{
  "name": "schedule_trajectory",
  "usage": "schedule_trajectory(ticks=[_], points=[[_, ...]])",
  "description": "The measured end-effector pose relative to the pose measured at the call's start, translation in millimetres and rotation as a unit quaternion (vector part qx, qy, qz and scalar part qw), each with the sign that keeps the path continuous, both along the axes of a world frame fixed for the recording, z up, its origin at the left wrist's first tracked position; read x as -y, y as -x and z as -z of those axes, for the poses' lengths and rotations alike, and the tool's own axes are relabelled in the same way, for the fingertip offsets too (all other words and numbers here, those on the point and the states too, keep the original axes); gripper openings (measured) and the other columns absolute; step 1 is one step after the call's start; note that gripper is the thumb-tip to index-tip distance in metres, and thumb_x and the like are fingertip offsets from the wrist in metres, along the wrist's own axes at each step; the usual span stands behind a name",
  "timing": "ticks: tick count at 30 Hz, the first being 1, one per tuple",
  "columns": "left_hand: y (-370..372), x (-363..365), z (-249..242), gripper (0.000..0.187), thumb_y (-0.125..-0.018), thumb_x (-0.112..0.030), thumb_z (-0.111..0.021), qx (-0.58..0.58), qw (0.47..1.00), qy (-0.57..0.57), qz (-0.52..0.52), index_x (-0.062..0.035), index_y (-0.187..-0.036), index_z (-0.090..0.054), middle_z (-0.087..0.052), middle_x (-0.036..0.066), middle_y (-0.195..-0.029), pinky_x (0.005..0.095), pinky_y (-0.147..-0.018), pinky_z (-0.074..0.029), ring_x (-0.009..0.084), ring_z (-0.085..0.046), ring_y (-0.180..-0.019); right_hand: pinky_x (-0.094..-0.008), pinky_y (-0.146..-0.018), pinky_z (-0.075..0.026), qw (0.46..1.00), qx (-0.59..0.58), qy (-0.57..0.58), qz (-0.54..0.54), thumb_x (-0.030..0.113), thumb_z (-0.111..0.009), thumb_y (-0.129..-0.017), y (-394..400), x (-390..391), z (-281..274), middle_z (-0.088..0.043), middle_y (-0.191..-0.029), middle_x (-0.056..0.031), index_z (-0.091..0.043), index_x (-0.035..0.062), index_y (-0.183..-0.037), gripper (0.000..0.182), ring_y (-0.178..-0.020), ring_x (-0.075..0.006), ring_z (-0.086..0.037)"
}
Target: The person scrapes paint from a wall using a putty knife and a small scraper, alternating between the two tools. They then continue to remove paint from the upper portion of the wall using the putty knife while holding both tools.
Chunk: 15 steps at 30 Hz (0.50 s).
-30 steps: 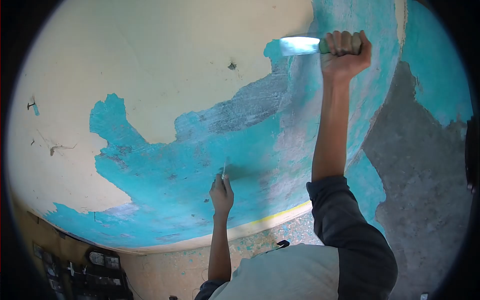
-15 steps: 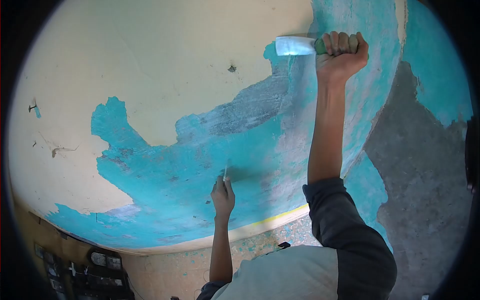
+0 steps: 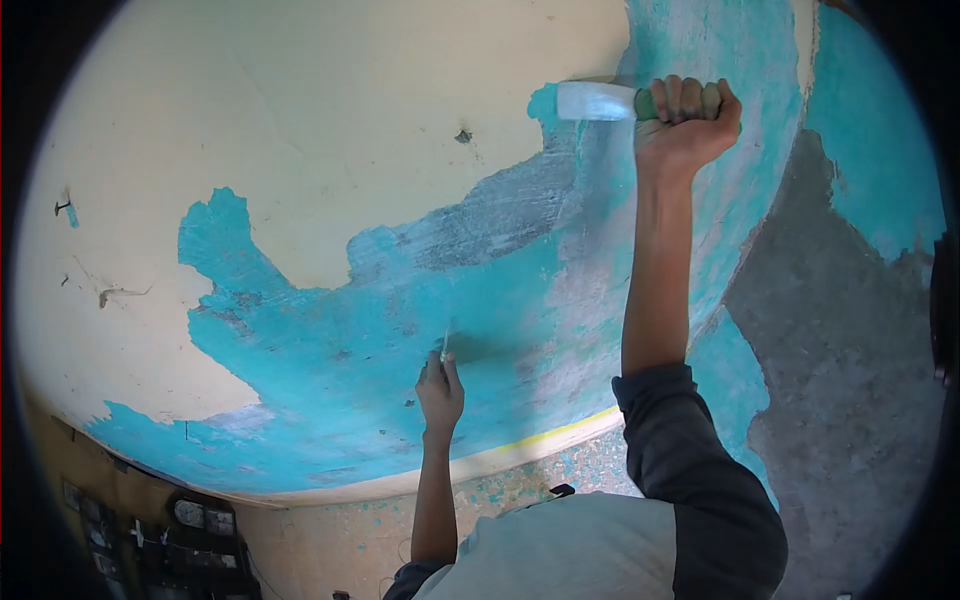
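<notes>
Scraper [image 3: 597, 101], clenched in right hand [image 3: 688, 130]; long axis points leftward across the view, beside cream paint [image 3: 400, 90]. Left hand [image 3: 440, 398], lower and well apart, pinches thin pale implement [image 3: 445, 346].

We think this is a room under repair, though we cannot tell if it belongs to a home. The wall [image 3: 330, 110] shows cream paint broken by large turquoise areas. Below the wall, paint flakes [image 3: 594, 460] are scattered on the floor [image 3: 320, 545]; right of it, a grey surface [image 3: 840, 370] lies bare.
</notes>
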<state>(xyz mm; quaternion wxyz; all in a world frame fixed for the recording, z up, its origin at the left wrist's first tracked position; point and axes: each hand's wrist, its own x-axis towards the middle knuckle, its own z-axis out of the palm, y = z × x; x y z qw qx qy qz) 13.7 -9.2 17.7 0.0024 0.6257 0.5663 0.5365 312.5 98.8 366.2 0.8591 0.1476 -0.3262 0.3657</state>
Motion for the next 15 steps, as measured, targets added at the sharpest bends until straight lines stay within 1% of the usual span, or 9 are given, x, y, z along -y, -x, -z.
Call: schedule_trajectory(ticks=[2,4,5,6,8,9,10,12,15], points=[[0.8,-3.8,4.8,0.020,-0.108,-0.016,-0.050,0.002,1.000,0.008,-0.003,-0.0003,-0.096,-0.054,-0.051,0.016,-0.060,0.0441,-0.050,-0.036,0.0333,-0.049,-0.049,-0.0329,-0.052,-0.020,1.000,0.028,-0.004,0.004,0.026,-0.046,-0.100,12.6,3.0,0.9,-0.015,-0.058,0.0015,-0.017,0.0180,-0.064,0.047,-0.056,-0.0140,-0.015],[1.9,-2.7,4.2,0.021,-0.109,-0.016,-0.050,0.002,1.000,0.004,0.003,-0.0003,-0.095,-0.053,-0.050,0.015,-0.060,0.0435,-0.050,-0.035,0.0322,-0.048,-0.049,-0.0318,-0.051,-0.020,1.000,0.022,-0.002,-0.009,0.021,-0.048,-0.097,17.8,11.6,-2.1,-0.015,-0.057,0.0024,-0.017,0.0188,-0.063,0.046,-0.055,-0.0139,-0.015],[0.8,-2.0,3.1,0.021,-0.109,-0.016,-0.049,0.007,1.000,-0.001,0.003,-0.0002,-0.095,-0.053,-0.049,0.015,-0.059,0.0431,-0.050,-0.035,0.0315,-0.047,-0.048,-0.0320,-0.051,-0.020,0.999,-0.019,0.019,0.022,0.021,-0.047,-0.098,5.6,5.7,-4.9,-0.016,-0.057,0.0020,-0.018,0.0183,-0.063,0.046,-0.056,-0.0135,-0.015],[-1.0,-0.9,0.9,0.021,-0.109,-0.016,-0.049,0.009,1.000,-0.002,0.004,-0.0002,-0.095,-0.053,-0.049,0.015,-0.059,0.0431,-0.050,-0.035,0.0315,-0.047,-0.048,-0.0320,-0.051,-0.020,0.999,-0.017,0.018,0.023,0.021,-0.047,-0.098,5.7,4.0,-3.3,-0.016,-0.057,0.0020,-0.018,0.0183,-0.063,0.046,-0.056,-0.0135,-0.015],[-0.6,1.5,-3.2,0.016,-0.106,-0.012,-0.053,0.001,1.000,0.020,-0.004,0.0013,-0.099,-0.057,-0.053,0.018,-0.063,0.0461,-0.051,-0.039,0.0363,-0.054,-0.056,-0.0321,-0.052,-0.020,1.000,0.005,-0.009,-0.019,0.022,-0.046,-0.099,12.5,-1.4,1.7,-0.016,-0.058,0.0018,-0.018,0.0182,-0.064,0.046,-0.057,-0.0137,-0.015],[0.2,1.1,-2.4,0.016,-0.106,-0.012,-0.053,0.004,1.000,0.026,-0.004,0.0014,-0.098,-0.057,-0.053,0.017,-0.063,0.0456,-0.050,-0.039,0.0354,-0.053,-0.056,-0.0325,-0.052,-0.021,0.999,0.033,-0.005,0.030,0.023,-0.044,-0.101,19.4,6.2,1.2,-0.017,-0.057,0.0021,-0.019,0.0178,-0.065,0.044,-0.055,-0.0138,-0.016],[0.1,0.7,-1.8,0.016,-0.106,-0.012,-0.053,0.007,0.999,0.031,-0.004,0.0014,-0.098,-0.057,-0.052,0.017,-0.062,0.0450,-0.050,-0.039,0.0345,-0.053,-0.055,-0.0324,-0.052,-0.021,0.998,0.052,-0.007,0.033,0.023,-0.043,-0.101,17.8,8.3,-0.4,-0.018,-0.057,0.0020,-0.020,0.0176,-0.065,0.043,-0.055,-0.0140,-0.016],[-0.2,1.2,-0.9,0.017,-0.106,-0.012,-0.053,0.012,1.000,0.007,0.002,0.0018,-0.097,-0.057,-0.052,0.016,-0.061,0.0440,-0.050,-0.038,0.0337,-0.052,-0.055,-0.0323,-0.051,-0.021,1.000,0.004,-0.008,-0.013,0.024,-0.043,-0.101,3.0,0.0,-5.4,-0.018,-0.057,0.0018,-0.020,0.0179,-0.065,0.043,-0.054,-0.0144,-0.017],[1.8,-0.8,1.7,0.016,-0.106,-0.012,-0.053,-0.006,1.000,0.022,-0.006,0.0019,-0.098,-0.058,-0.052,0.016,-0.061,0.0443,-0.050,-0.039,0.0331,-0.054,-0.056,-0.0321,-0.051,-0.021,0.999,0.022,-0.011,-0.033,0.024,-0.043,-0.101,17.5,0.4,0.0,-0.017,-0.057,0.0018,-0.020,0.0181,-0.065,0.043,-0.054,-0.0143,-0.017]])
